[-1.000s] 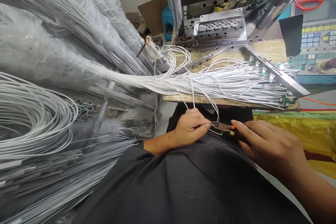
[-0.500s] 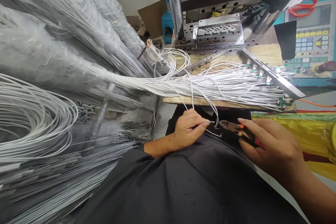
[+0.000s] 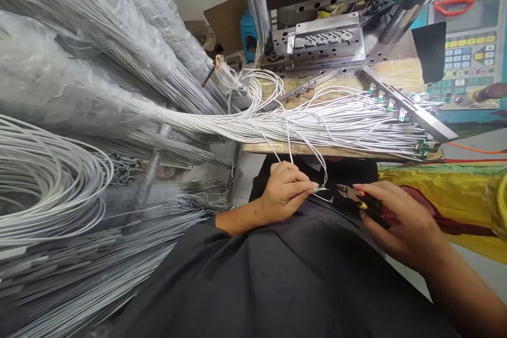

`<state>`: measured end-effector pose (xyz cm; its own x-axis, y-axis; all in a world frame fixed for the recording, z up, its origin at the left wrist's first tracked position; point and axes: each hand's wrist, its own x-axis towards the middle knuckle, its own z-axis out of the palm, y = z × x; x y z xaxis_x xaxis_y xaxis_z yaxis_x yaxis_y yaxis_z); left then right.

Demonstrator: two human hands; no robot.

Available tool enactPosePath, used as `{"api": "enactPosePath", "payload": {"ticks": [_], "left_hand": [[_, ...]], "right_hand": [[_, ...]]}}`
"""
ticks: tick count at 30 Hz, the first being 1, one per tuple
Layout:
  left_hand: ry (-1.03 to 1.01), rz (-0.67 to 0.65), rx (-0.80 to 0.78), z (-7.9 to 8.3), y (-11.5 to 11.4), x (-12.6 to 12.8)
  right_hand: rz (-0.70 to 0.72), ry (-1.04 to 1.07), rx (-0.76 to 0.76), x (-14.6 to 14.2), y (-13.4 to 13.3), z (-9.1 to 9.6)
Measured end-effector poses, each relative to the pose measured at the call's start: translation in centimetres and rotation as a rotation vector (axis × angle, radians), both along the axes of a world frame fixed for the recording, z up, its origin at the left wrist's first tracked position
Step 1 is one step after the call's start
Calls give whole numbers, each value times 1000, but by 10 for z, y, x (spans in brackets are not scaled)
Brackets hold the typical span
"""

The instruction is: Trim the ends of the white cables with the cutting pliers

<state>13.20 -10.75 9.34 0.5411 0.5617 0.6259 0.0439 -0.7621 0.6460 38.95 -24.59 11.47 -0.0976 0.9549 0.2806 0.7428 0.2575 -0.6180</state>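
Observation:
My left hand [image 3: 285,190] is closed in a pinch on the ends of a few thin white wires [image 3: 290,143] that loop down from the bench to my lap. My right hand [image 3: 400,219] is closed round small cutting pliers [image 3: 354,198] with dark, orange-marked handles; their jaws point left at the wire ends, a short gap away. Both hands rest over my black apron [image 3: 277,280].
A thick bundle of white wires [image 3: 336,127] with green end pieces lies across the cardboard-topped bench [image 3: 400,76]. Behind it stands a metal press with a mould block [image 3: 327,42] and a keypad panel [image 3: 467,55]. Large wire bundles in plastic [image 3: 71,79] fill the left. Yellow sheeting [image 3: 455,195] lies right.
The pliers have drawn back to the right, away from the wire ends they were touching a second ago. My left hand has barely moved.

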Motion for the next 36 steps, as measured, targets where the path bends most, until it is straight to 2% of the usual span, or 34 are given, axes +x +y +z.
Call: {"api": "enactPosePath", "payload": {"ticks": [5, 15, 24, 32, 36], "left_hand": [[73, -67, 59, 0, -1, -3], [136, -88, 47, -6, 2, -11], [146, -161, 28, -6, 9, -11], [155, -185, 26, -7, 12, -13], [149, -190, 32, -7, 12, -14]], "right_hand": [[115, -130, 32, 9, 6, 14], [207, -241, 9, 11, 18, 17], [299, -100, -106, 14, 24, 20], [308, -40, -188, 16, 24, 17], [304, -67, -192, 12, 26, 23]]}}
